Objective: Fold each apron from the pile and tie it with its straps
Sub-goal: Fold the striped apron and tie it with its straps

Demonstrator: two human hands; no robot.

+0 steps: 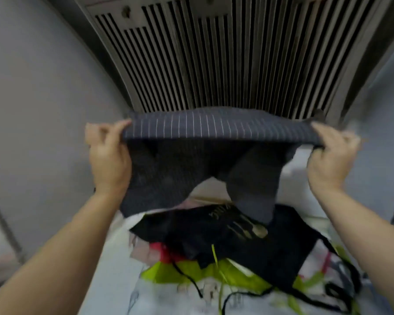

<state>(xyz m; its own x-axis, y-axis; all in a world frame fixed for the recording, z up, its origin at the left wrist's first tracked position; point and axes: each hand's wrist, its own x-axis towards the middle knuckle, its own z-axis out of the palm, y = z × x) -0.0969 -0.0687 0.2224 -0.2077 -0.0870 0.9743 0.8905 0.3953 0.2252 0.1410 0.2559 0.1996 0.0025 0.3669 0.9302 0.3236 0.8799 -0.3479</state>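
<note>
A dark grey pinstriped apron (214, 130) is stretched out in the air in front of me. My left hand (109, 153) grips its left end and my right hand (330, 155) grips its right end, both at chest height. The lower part of the cloth hangs down in folds towards the pile. Below lies the pile of aprons (228, 244): a black apron with a gold print on top, with black straps (337, 289) trailing to the right, over red, lime green and white cloth.
A metal grille (225, 55) with vertical slats rises straight ahead behind the apron. Grey walls stand to the left (39, 87) and right. The pile rests on a pale surface (114, 258). The picture is blurred by motion.
</note>
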